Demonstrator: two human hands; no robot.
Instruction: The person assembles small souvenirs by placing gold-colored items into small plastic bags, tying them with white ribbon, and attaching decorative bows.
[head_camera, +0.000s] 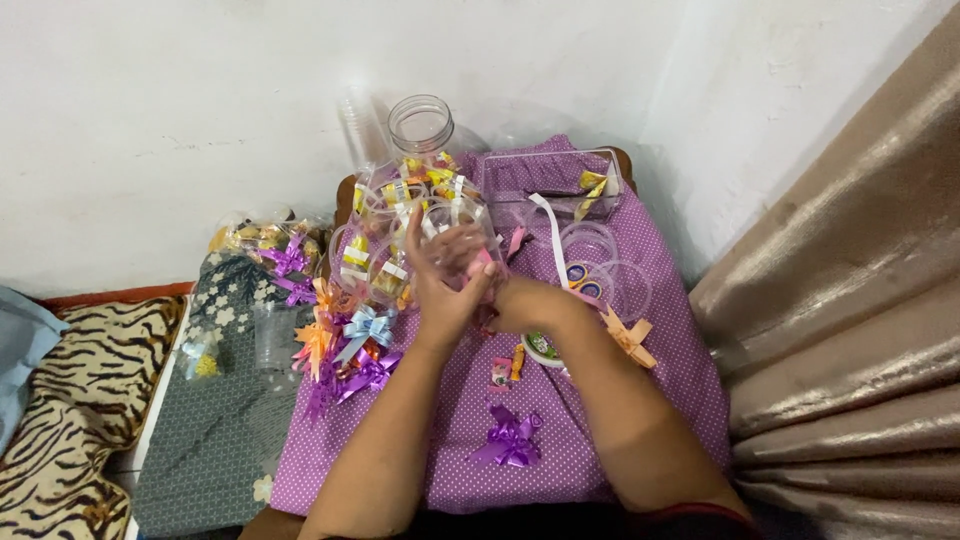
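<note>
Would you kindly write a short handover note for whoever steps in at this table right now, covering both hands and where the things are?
Left hand: raised over the table, fingers spread against a small clear jar.
Right hand: closed around the same jar from the other side; something pink shows at it, too hidden to name.
On the purple dotted cloth: filled small jars behind the hands, a tall empty jar at the back, ribbon bows piled at the left, one purple bow lying near, loose clear lids at the right.
Done: several jars hold sweets.
Left: the held jar bears no bow; many bows lie unused.
</note>
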